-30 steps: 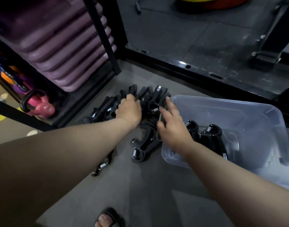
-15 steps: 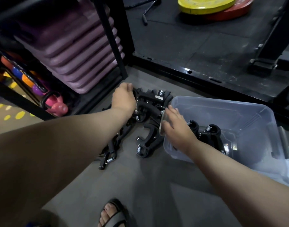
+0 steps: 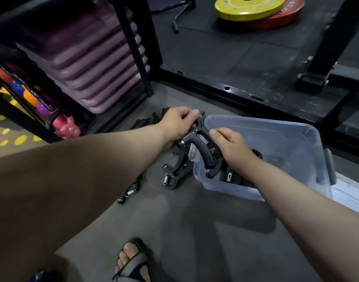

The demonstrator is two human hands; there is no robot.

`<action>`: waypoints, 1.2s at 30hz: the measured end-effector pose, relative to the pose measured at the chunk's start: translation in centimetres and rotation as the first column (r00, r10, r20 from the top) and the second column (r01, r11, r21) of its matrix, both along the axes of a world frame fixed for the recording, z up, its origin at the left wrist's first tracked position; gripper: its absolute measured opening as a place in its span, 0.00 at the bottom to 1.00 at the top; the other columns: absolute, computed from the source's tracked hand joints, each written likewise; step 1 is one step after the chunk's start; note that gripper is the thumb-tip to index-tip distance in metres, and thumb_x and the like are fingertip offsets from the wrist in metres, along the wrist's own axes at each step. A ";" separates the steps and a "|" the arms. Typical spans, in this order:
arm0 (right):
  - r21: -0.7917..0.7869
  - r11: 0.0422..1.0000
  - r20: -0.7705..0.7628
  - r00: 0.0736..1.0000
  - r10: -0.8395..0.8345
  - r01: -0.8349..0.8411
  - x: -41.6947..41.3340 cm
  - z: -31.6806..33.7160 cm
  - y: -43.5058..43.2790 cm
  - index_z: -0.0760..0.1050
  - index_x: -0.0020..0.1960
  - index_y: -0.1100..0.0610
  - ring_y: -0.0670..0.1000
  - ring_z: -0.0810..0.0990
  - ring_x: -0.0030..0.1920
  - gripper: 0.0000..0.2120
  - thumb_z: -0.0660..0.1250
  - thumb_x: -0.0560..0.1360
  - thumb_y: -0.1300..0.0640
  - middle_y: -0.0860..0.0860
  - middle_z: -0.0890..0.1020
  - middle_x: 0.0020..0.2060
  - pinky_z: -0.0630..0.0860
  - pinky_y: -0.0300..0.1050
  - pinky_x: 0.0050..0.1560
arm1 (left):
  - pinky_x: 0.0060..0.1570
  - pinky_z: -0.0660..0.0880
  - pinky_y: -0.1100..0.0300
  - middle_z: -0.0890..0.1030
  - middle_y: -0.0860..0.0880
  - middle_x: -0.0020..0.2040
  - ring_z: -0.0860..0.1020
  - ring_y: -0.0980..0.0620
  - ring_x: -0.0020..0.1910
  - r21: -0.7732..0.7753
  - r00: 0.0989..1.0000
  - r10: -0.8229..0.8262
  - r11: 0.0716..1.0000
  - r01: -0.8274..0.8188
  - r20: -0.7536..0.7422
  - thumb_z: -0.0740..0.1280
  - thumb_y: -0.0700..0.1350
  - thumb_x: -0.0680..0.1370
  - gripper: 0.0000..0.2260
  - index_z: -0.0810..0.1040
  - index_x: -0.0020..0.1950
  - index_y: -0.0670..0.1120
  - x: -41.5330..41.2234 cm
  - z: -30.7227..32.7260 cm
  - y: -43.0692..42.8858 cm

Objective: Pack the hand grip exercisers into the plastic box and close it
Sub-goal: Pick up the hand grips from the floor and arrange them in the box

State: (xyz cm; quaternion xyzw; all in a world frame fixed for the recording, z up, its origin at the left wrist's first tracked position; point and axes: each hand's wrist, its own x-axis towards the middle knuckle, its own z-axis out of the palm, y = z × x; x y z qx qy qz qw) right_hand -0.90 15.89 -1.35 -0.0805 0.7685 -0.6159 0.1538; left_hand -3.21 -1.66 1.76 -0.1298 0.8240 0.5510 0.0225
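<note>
A clear plastic box (image 3: 292, 139) stands open on the grey floor at the right, with black hand grip exercisers (image 3: 228, 176) lying inside its near left corner. My left hand (image 3: 178, 123) grips the top of one black exerciser (image 3: 203, 151) over the box's left rim. My right hand (image 3: 231, 147) pinches the same exerciser from the right, its handles hanging down into the box. Another exerciser (image 3: 175, 174) lies on the floor just left of the box. A further exerciser (image 3: 130, 190) lies beside my left forearm, and several more (image 3: 148, 122) sit behind my left hand.
A black rack with purple step platforms (image 3: 97, 64) and a pink kettlebell (image 3: 64, 127) stands at the left. A black metal frame (image 3: 245, 96) runs behind the box, with yellow and red weight plates (image 3: 253, 9) beyond. The white lid (image 3: 349, 190) lies right of the box. My sandalled foot (image 3: 133, 261) is below.
My left hand lifted one exerciser from the pile and brought it right to the box rim. My right hand left the box edge and took hold of that exerciser.
</note>
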 end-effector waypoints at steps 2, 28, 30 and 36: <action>0.100 0.994 -0.094 0.994 0.059 -0.049 -0.2 -0.6 0.9 0.78 0.50 0.48 0.50 0.82 0.40 0.08 0.64 0.77 0.45 0.46 0.84 0.37 0.80 0.48 0.45 | 0.35 0.74 0.64 0.78 0.50 0.33 0.75 0.56 0.29 0.009 1.000 0.013 1.000 -0.013 -0.008 0.65 0.49 0.81 0.10 0.81 0.51 0.43 -0.4 -0.3 1.1; 0.579 0.815 0.340 0.897 -0.281 0.035 -3.3 -10.0 2.0 0.71 0.48 0.64 0.60 0.77 0.50 0.16 0.54 0.83 0.52 0.66 0.78 0.51 0.74 0.52 0.56 | 0.76 0.53 0.53 0.43 0.58 0.80 0.51 0.52 0.79 -0.620 0.841 -0.488 0.591 0.516 0.234 0.54 0.48 0.82 0.24 0.59 0.78 0.48 2.8 -5.6 1.3; 0.607 0.795 0.370 0.890 -0.266 -0.015 -3.4 -10.3 1.6 0.68 0.61 0.68 0.64 0.77 0.58 0.20 0.56 0.82 0.50 0.67 0.77 0.58 0.73 0.51 0.58 | 0.76 0.55 0.52 0.44 0.58 0.80 0.52 0.52 0.79 -0.627 0.843 -0.491 0.591 0.507 0.220 0.55 0.49 0.81 0.24 0.61 0.78 0.49 2.8 -5.9 1.1; 0.737 0.632 0.372 0.925 -0.083 -0.239 -3.4 -10.4 2.0 0.66 0.67 0.65 0.63 0.77 0.59 0.26 0.60 0.75 0.51 0.64 0.77 0.60 0.75 0.53 0.60 | 0.75 0.57 0.52 0.45 0.58 0.81 0.55 0.52 0.78 -0.640 0.839 -0.509 0.584 0.500 0.192 0.56 0.48 0.80 0.24 0.63 0.77 0.48 2.6 -5.9 1.0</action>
